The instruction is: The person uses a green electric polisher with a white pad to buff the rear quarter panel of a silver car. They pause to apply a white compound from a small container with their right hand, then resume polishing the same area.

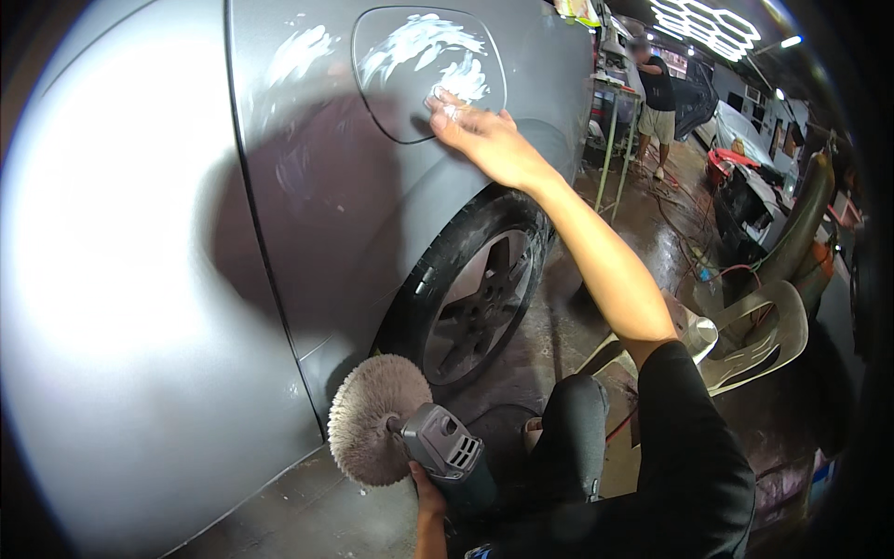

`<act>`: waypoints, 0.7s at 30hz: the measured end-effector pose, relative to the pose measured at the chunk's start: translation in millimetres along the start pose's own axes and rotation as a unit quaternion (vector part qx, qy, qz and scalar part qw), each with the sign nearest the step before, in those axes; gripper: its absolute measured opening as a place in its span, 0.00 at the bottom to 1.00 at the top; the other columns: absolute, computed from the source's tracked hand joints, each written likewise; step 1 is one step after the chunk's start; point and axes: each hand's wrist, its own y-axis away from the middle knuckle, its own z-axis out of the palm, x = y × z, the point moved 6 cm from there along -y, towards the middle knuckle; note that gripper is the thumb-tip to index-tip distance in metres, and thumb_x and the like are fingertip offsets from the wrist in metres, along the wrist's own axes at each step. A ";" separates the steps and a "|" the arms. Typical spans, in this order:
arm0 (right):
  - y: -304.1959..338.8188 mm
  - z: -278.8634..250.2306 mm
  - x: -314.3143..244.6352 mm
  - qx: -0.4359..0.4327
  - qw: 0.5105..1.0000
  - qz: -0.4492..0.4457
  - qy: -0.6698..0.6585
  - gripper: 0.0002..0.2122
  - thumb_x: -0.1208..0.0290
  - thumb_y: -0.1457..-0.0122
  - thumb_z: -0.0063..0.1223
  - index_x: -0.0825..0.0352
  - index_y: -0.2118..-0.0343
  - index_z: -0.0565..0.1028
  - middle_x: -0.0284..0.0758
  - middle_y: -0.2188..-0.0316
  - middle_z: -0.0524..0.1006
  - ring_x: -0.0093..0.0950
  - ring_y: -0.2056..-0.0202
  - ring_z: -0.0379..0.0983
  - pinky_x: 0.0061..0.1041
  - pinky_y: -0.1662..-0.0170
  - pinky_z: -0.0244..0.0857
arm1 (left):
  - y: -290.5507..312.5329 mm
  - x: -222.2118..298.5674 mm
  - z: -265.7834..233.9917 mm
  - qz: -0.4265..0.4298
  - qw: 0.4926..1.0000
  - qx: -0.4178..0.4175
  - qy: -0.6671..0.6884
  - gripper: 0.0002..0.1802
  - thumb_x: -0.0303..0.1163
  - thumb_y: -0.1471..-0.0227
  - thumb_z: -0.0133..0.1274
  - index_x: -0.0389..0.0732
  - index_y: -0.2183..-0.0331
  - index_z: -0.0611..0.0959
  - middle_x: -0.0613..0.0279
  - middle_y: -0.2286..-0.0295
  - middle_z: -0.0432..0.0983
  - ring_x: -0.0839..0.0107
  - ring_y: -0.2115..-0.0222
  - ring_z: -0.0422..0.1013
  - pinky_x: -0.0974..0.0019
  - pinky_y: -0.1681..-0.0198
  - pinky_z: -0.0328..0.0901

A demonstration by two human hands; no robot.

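My right hand (480,138) reaches up to the grey car panel (549,56). Its fingertips touch the lower part of the rounded fuel flap (410,116), fingers extended, with white paste on them. Streaks of white paste (424,42) cover the flap's upper part, and another smear (303,51) lies left of it. Low in front of me, my left hand (426,494) grips a polisher (447,447), partly hidden by the tool's body. Its round, fluffy wool pad (377,419) stands beside the car's lower side, near the wheel (480,298).
A plastic chair (768,331) stands to my right. Beyond it are a black tub (745,205) with red things and cables on the wet floor (666,228). Another person (656,102) stands at the back beside a metal stand (615,140).
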 end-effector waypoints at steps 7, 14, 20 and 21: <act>-53.5 -43.9 -10.7 0.081 0.994 0.020 -0.071 0.43 0.32 0.43 0.34 0.66 0.36 0.57 0.49 0.34 0.52 0.41 0.32 0.41 0.56 0.35 0.34 | 5.5 28.0 9.9 0.014 1.000 -0.005 0.023 0.48 0.70 0.43 0.30 0.39 0.38 0.59 0.56 0.41 0.60 0.59 0.41 0.57 0.58 0.37 0.49; -75.9 -28.1 -30.5 0.172 0.981 -0.070 0.054 0.33 0.43 0.39 0.43 0.63 0.38 0.62 0.44 0.36 0.57 0.40 0.33 0.48 0.57 0.36 0.32 | 11.7 17.8 10.5 -0.019 1.000 0.012 -0.009 0.51 0.73 0.46 0.30 0.40 0.38 0.59 0.55 0.42 0.60 0.59 0.42 0.58 0.58 0.37 0.50; 3.5 17.7 -12.7 0.127 0.973 -0.160 0.104 0.28 0.50 0.39 0.47 0.62 0.39 0.65 0.36 0.35 0.58 0.32 0.34 0.52 0.57 0.35 0.31 | 18.7 32.4 11.8 -0.031 0.999 0.024 -0.033 0.50 0.71 0.45 0.32 0.38 0.38 0.59 0.55 0.43 0.61 0.58 0.43 0.59 0.59 0.38 0.52; 9.9 -1.2 -8.5 0.102 0.978 -0.146 0.106 0.28 0.50 0.38 0.46 0.63 0.40 0.65 0.38 0.35 0.58 0.33 0.34 0.52 0.55 0.35 0.32 | 19.4 35.8 26.9 -0.025 1.000 -0.008 -0.003 0.50 0.71 0.45 0.32 0.38 0.38 0.60 0.55 0.43 0.62 0.59 0.43 0.59 0.59 0.38 0.52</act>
